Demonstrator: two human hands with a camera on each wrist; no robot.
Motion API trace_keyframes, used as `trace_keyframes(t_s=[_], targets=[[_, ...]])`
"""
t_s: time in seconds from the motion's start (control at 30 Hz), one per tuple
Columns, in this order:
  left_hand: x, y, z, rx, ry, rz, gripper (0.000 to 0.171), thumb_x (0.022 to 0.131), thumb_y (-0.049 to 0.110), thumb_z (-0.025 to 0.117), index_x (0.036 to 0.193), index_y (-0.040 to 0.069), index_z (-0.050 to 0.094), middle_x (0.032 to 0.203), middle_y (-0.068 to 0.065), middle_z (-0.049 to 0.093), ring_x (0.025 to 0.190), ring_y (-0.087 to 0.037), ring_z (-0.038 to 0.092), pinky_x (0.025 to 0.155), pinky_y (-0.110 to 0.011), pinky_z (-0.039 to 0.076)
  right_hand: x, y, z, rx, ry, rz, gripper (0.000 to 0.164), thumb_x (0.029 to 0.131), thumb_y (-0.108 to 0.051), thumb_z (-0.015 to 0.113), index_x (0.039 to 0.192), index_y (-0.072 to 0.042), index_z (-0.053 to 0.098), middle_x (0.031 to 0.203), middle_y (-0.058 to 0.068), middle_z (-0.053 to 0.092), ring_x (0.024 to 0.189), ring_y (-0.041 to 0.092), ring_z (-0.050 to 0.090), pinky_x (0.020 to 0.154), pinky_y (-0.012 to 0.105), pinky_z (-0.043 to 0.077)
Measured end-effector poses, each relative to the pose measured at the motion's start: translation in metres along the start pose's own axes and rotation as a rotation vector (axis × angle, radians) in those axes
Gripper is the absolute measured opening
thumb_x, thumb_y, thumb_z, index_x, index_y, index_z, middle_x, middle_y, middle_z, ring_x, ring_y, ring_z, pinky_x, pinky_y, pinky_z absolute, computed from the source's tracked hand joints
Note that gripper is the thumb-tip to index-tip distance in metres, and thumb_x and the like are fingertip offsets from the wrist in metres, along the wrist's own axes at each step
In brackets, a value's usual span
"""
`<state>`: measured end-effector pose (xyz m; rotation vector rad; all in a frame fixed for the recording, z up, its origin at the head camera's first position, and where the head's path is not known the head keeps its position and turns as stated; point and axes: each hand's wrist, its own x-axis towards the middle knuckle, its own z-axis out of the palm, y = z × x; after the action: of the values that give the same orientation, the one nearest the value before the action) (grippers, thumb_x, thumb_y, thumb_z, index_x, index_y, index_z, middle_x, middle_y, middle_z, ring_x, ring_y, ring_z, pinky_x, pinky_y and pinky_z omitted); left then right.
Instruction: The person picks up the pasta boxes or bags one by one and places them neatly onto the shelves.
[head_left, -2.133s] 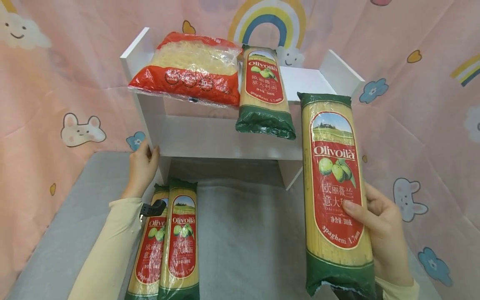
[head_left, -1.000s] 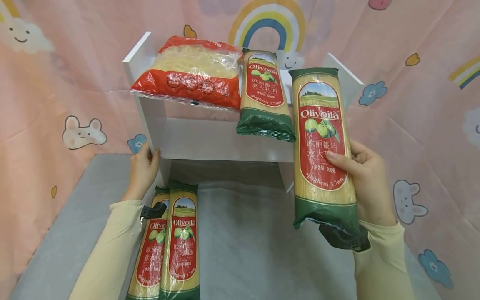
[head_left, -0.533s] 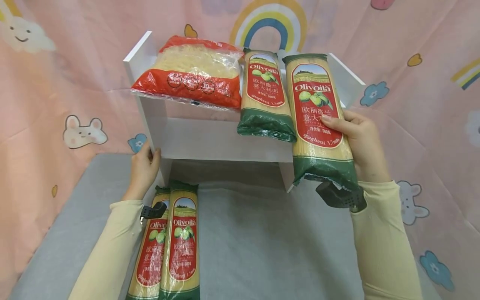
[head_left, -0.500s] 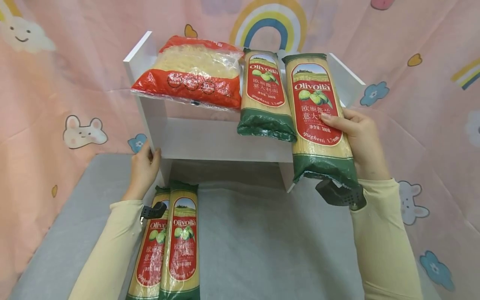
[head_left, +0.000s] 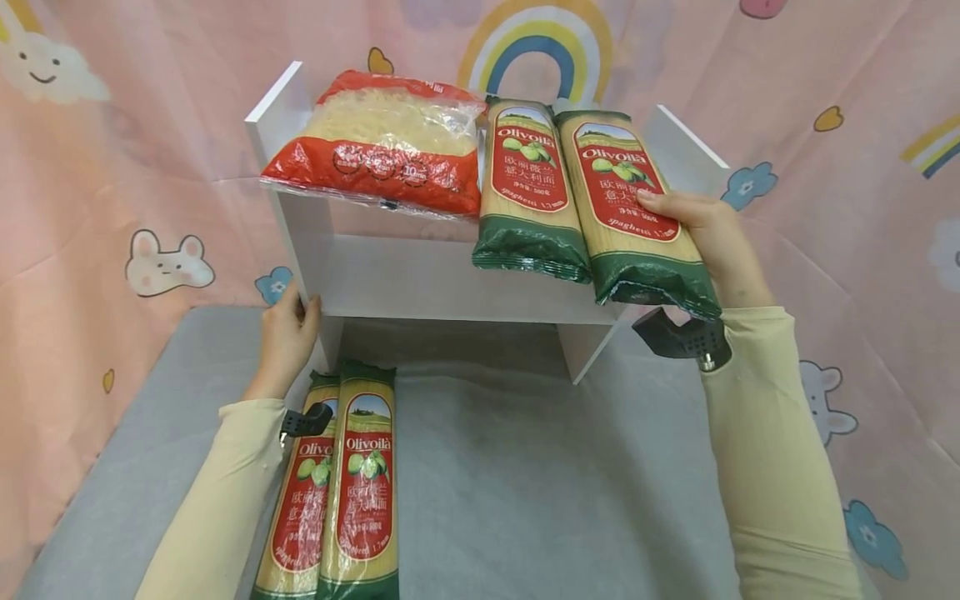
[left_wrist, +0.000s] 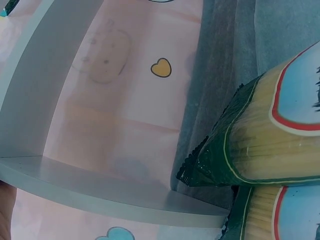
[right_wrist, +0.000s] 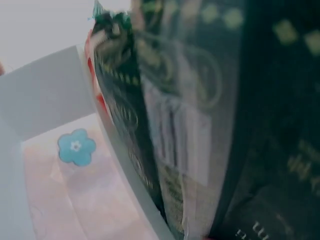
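Observation:
At the right of the white shelf [head_left: 457,279], my right hand [head_left: 708,237] holds a green-ended pack of spaghetti [head_left: 622,183], thumb on its front label. Its upper part leans over the top board, and its lower end juts past the front edge. Close on its left lies a second spaghetti pack [head_left: 528,179]. My left hand [head_left: 285,342] grips the shelf's left side panel; only a sliver of that hand shows in the left wrist view. The right wrist view shows the held pack's dark back [right_wrist: 195,115] very near, blurred.
A red and clear bag of pasta [head_left: 390,142] fills the top board's left part. Two more spaghetti packs [head_left: 367,492] lie by my left forearm on the grey cloth [head_left: 510,483]. A pink patterned curtain [head_left: 165,167] hangs behind.
My right hand has carried the spaghetti pack up, leftward and away from me, from in front of the shelf to its top board, beside the other pack. My left hand stays put.

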<state>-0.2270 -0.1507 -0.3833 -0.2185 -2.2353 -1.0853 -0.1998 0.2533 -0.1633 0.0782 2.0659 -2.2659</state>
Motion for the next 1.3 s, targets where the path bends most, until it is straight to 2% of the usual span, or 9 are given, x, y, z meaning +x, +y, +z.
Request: trace_keyframes(t_s=[0.07,0.2,0.43,0.53,0.7,0.87,0.93,1.1,1.3], targets=[[0.000,0.000,0.000,0.008,-0.004,0.000,0.008,0.096,0.003,0.049,0.090,-0.002,0.051,0.058,-0.010,0.045,0.047,-0.011,0.033,0.046,-0.030,0.028,0.003,-0.001,0.000,0.041,-0.010,0.039,0.018,0.087,-0.022,0.068,0.094,-0.005,0.066,0.085,0.006,0.067,0.066,0.018,0.069,0.058,0.027,0.053],[-0.001,0.000,0.000,0.009,-0.009,0.001,0.008,0.096,0.003,0.048,0.090,-0.002,0.051,0.058,-0.010,0.045,0.047,-0.012,0.033,0.046,-0.030,0.028,0.006,0.000,0.000,0.027,-0.012,0.054,0.016,0.087,-0.021,0.069,0.093,-0.006,0.067,0.083,0.006,0.068,0.065,0.018,0.069,0.058,0.026,0.053],[-0.002,0.001,0.001,0.009,-0.005,-0.009,0.009,0.096,0.003,0.049,0.089,-0.001,0.051,0.058,-0.010,0.044,0.047,-0.011,0.032,0.046,-0.030,0.028,0.004,0.002,-0.001,-0.168,0.030,0.009,0.024,0.082,-0.033,0.073,0.095,-0.014,0.068,0.079,0.003,0.068,0.060,0.014,0.067,0.056,0.023,0.052],[-0.002,0.002,0.002,0.005,-0.014,-0.010,0.009,0.096,0.004,0.048,0.090,-0.001,0.051,0.058,-0.011,0.045,0.047,-0.011,0.033,0.046,-0.030,0.028,0.001,0.004,-0.003,-0.205,0.027,-0.025,0.024,0.084,-0.034,0.071,0.095,-0.013,0.068,0.077,0.003,0.068,0.057,0.013,0.066,0.054,0.021,0.051],[-0.001,0.002,0.003,-0.011,-0.003,-0.008,0.009,0.096,0.003,0.048,0.094,-0.003,0.054,0.062,-0.015,0.051,0.049,-0.014,0.037,0.047,-0.031,0.031,-0.008,0.011,-0.005,-0.058,-0.073,-0.062,0.030,0.091,-0.027,0.063,0.113,-0.007,0.061,0.087,0.006,0.068,0.064,0.015,0.068,0.057,0.022,0.052],[0.000,0.003,0.003,-0.006,-0.005,-0.004,0.008,0.096,0.004,0.048,0.091,-0.002,0.052,0.060,-0.012,0.047,0.048,-0.015,0.034,0.047,-0.030,0.029,-0.026,0.023,-0.007,0.084,-0.084,-0.107,0.045,0.093,-0.021,0.060,0.134,-0.008,0.046,0.105,0.007,0.063,0.073,0.016,0.068,0.062,0.023,0.053],[0.000,0.002,0.003,-0.007,-0.004,-0.003,0.008,0.096,0.003,0.048,0.092,-0.002,0.052,0.060,-0.011,0.047,0.048,-0.014,0.034,0.047,-0.030,0.028,-0.033,0.027,-0.010,0.091,-0.073,-0.138,0.040,0.094,-0.019,0.059,0.131,-0.008,0.051,0.110,0.007,0.060,0.077,0.015,0.067,0.064,0.023,0.053],[0.001,0.002,0.001,-0.016,-0.002,-0.002,0.010,0.096,0.003,0.047,0.096,-0.004,0.054,0.061,-0.013,0.050,0.047,-0.012,0.034,0.046,-0.029,0.029,-0.043,0.035,-0.021,0.077,-0.146,-0.205,0.023,0.097,-0.011,0.051,0.112,-0.003,0.066,0.109,0.008,0.059,0.084,0.016,0.064,0.071,0.022,0.052],[0.000,0.001,0.000,-0.010,-0.011,-0.018,0.011,0.097,0.004,0.047,0.097,-0.004,0.055,0.064,-0.016,0.054,0.049,-0.013,0.037,0.047,-0.030,0.031,-0.045,0.037,-0.018,0.080,-0.168,-0.262,0.022,0.096,-0.004,0.051,0.113,0.001,0.065,0.107,0.010,0.062,0.085,0.016,0.064,0.074,0.021,0.051]])
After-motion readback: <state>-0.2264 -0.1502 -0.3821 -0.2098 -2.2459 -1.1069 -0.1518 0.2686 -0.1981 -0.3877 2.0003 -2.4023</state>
